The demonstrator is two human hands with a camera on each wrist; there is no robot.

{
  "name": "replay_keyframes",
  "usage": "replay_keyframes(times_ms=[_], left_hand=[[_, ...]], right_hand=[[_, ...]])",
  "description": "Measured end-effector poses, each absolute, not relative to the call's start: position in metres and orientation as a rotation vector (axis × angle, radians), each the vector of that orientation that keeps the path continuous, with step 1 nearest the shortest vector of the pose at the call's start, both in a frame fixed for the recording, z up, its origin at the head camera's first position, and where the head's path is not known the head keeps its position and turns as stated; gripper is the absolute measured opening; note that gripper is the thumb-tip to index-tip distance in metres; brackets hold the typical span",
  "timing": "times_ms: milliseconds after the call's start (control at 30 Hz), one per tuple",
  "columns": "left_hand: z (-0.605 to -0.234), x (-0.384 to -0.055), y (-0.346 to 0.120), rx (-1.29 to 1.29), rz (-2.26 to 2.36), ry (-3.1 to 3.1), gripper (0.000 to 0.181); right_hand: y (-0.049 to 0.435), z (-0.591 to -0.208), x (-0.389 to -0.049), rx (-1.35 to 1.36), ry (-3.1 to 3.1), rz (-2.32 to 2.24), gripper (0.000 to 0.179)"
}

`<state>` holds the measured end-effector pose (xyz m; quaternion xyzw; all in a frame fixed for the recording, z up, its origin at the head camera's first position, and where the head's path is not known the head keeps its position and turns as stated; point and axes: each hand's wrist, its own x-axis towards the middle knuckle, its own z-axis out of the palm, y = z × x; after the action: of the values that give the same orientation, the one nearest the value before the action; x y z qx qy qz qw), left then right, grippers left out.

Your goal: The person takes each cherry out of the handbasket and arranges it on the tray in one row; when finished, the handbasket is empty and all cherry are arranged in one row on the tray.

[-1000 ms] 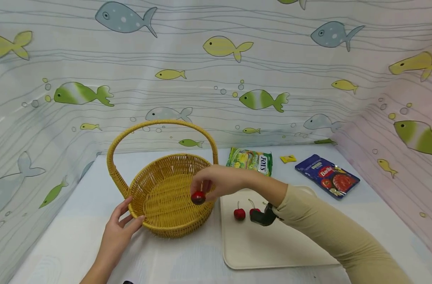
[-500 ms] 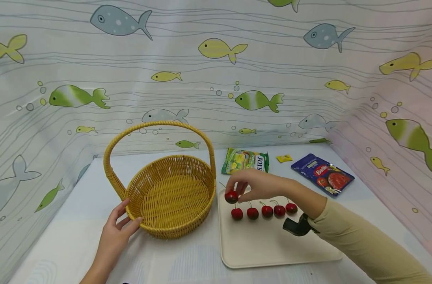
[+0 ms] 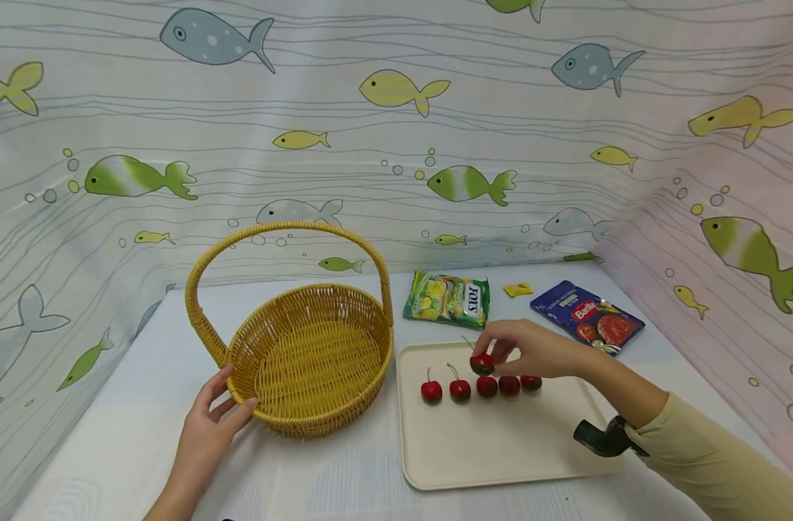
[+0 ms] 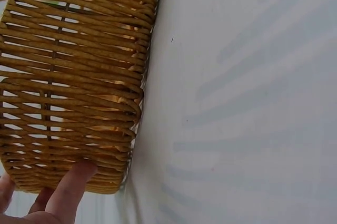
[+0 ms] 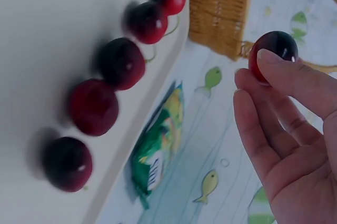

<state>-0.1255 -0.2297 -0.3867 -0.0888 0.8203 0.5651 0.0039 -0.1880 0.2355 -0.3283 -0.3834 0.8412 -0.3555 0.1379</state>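
In the head view, the left hand (image 3: pixel 204 438) rests against the near left side of a yellow wicker basket (image 3: pixel 312 420) with a tall arched handle. Its thumb (image 4: pixel 73 184) touches the woven outer wall in the left wrist view. Over the beige tray (image 3: pixel 481 456), the right hand (image 3: pixel 536 349) pinches a dark red cherry (image 3: pixel 482 364) between thumb and fingertips, stem up. Just below it, several cherries (image 3: pixel 459 391) lie in a row on the tray. The right wrist view shows the held cherry (image 5: pixel 274 55) apart from that row.
Behind the tray lies a green and yellow packet (image 3: pixel 446 299). A small yellow packet (image 3: pixel 517 290) and a blue Barilla pouch (image 3: pixel 588 316) are to its right. A fish-patterned curtain (image 3: pixel 396 159) surrounds the table at the back and sides.
The right hand has moved from over the basket rightward to above the tray, carrying the cherry. More of the cherry row shows now. The left hand keeps its place on the basket.
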Motion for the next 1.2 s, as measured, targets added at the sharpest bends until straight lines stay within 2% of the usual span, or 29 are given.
replay_keyframes(times_ms=[233, 667, 1200], left_hand=[[-0.388, -0.126, -0.230, -0.287, 1.767, 2.578, 0.078], [-0.390, -0.127, -0.230, -0.327, 1.743, 2.592, 0.078], [-0.388, -0.127, -0.228, -0.305, 1.753, 2.615, 0.077]], right_hand=[[0.266, -0.343, -0.180, -0.984, 2.488, -1.064, 0.030], [0.315, -0.366, -0.167, -0.910, 2.620, -1.048, 0.029], [0.346, -0.389, -0.171, -0.891, 2.680, -0.957, 0.031]])
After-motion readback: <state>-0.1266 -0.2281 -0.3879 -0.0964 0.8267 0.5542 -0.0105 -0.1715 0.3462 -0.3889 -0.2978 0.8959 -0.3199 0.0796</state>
